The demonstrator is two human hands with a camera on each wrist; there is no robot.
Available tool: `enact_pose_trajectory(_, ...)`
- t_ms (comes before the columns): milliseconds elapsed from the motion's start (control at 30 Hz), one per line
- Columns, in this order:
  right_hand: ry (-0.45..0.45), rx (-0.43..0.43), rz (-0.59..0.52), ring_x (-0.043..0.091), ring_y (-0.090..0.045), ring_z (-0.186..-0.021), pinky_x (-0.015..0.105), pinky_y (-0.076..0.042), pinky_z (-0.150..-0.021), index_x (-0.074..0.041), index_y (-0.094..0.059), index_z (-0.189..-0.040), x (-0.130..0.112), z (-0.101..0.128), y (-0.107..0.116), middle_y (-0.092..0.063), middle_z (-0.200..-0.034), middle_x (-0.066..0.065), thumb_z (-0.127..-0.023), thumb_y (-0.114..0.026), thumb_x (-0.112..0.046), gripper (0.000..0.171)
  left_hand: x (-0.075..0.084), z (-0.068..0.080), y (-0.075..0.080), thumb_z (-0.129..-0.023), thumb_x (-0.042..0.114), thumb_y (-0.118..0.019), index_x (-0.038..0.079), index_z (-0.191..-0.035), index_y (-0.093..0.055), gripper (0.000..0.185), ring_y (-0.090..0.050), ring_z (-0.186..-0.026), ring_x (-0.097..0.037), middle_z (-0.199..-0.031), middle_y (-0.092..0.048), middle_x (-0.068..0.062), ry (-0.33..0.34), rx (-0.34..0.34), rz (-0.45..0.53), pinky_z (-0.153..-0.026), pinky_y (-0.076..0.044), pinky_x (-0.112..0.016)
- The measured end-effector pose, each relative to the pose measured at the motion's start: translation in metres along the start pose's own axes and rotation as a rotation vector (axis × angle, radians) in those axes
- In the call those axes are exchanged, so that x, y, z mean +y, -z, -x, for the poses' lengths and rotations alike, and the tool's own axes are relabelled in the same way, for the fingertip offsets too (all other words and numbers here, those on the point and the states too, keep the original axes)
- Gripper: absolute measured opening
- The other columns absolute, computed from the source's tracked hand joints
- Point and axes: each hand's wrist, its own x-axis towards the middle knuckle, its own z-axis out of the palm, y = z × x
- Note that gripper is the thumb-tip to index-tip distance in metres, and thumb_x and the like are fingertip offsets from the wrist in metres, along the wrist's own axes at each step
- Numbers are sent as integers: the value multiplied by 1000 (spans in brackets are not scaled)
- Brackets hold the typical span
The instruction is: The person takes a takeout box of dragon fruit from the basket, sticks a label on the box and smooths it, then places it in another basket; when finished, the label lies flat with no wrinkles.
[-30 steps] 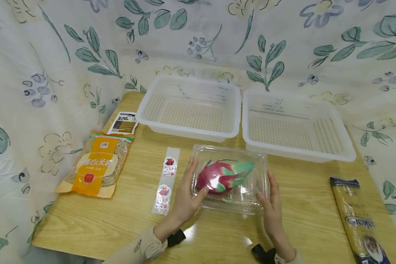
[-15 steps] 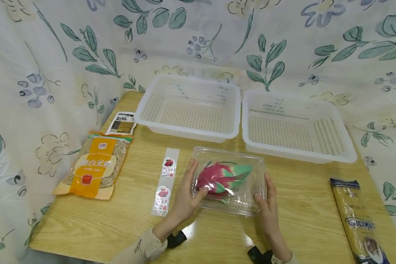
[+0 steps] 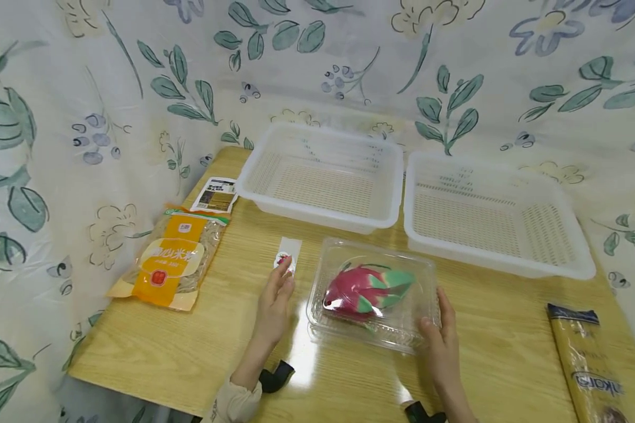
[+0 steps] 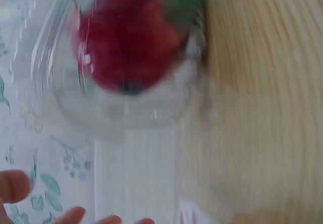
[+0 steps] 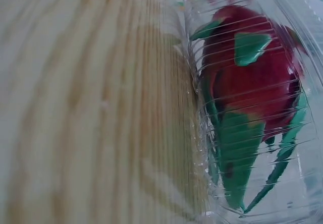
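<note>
A clear plastic clamshell box (image 3: 325,270) lies on the table, with a pink and green dragon fruit (image 3: 365,288) inside; the left wrist view blurs the fruit (image 4: 131,42). My right hand (image 3: 444,352) holds the box at its right end, thumb on the lid's edge and fingers along the side. No fingers of it show in the right wrist view, where the box (image 5: 272,173) stands close. My left hand (image 3: 274,305) is apart from the box, fingers extended over a strip of fruit stickers (image 3: 292,247), overlapping it and hiding its lower part.
Two white perforated baskets (image 3: 317,220) (image 3: 497,261) stand side by side at the back. On the left lie an orange-labelled bag of noodles (image 3: 171,258) and a small white packet (image 3: 215,195). A yellow packet (image 3: 582,358) with a dark-blue end lies at the right.
My left hand has let go of the box and moved left onto the sticker strip. The right hand stays on the box's right end. The head view has shifted slightly.
</note>
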Motion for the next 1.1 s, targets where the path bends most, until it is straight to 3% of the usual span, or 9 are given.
enact_pose_trajectory(67,-6,-3,-5,12,-50,-115,16,-50,-80,-20,-13,-157,0,0,0,-9,-163,12,-100,-35,-5,63,-4,3,10,-100,15,-50,3,-145,-40,47,-43,-133,-48,-149,-40,-24,71,113,-70,-103,-42,-61)
enact_pose_trajectory(167,4,-5,-30,-3,-51,-105,15,-50,-77,-19,-13,-157,0,1,3,-10,-162,16,-100,-35,-5,62,-10,7,20,-91,8,-64,3,-141,-44,54,-49,-127,-47,-143,-46,-26,140,193,-210,-97,-47,-61)
enact_pose_trajectory(233,17,-13,-50,-6,-51,-105,15,-51,-78,-19,-13,-157,0,1,4,-9,-162,16,-100,-35,-5,62,-14,9,23,-84,3,-70,2,-140,-45,62,-50,-124,-47,-142,-46,-26,157,206,-281,-95,-48,-60)
enact_pose_trajectory(367,49,-26,-71,-3,-51,-108,16,-52,-78,-16,-12,-156,1,1,4,-7,-162,16,-100,-34,-4,62,-18,12,25,-68,-6,-79,-1,-142,-42,82,-48,-123,-50,-139,-45,-30,129,186,-443,-94,-46,-63)
enact_pose_trajectory(500,56,-41,-82,-3,-49,-110,16,-51,-79,-16,-11,-157,2,0,3,-5,-162,17,-100,-34,-5,62,-18,13,26,-62,-8,-83,-2,-144,-38,94,-51,-117,-49,-132,-49,-31,150,129,-537,-89,-49,-61)
enact_pose_trajectory(633,50,-42,-80,-4,-49,-111,15,-51,-80,-16,-11,-157,2,0,2,-4,-162,16,-100,-34,-5,62,-21,11,30,-63,-9,-82,-4,-143,-39,91,-61,-93,-36,-112,-61,-26,186,92,-494,-73,-54,-47)
enact_pose_trajectory(767,55,-38,-82,-5,-50,-110,14,-50,-80,-14,-11,-156,0,0,1,-4,-162,17,-100,-34,-4,62,-23,8,33,-71,-7,-77,-3,-138,-44,74,-64,-74,-23,-93,-68,-21,229,104,-393,-56,-52,-29)
enact_pose_trajectory(967,21,14,-39,-7,-54,-102,14,-51,-76,-15,-18,-156,-4,2,1,-16,-160,17,-100,-38,-6,59,-16,7,35,-85,2,-70,5,-136,-48,56,-64,-63,-20,-109,-68,-29,221,149,-283,-46,-47,-22)
enact_pose_trajectory(1100,-26,52,22,-8,-53,-102,11,-50,-75,-14,-23,-154,-9,1,2,-23,-159,15,-102,-41,-10,56,-7,7,33,-82,-2,-71,7,-131,-54,52,-68,-77,-27,-111,-67,-26,169,173,-235,-49,-49,-19)
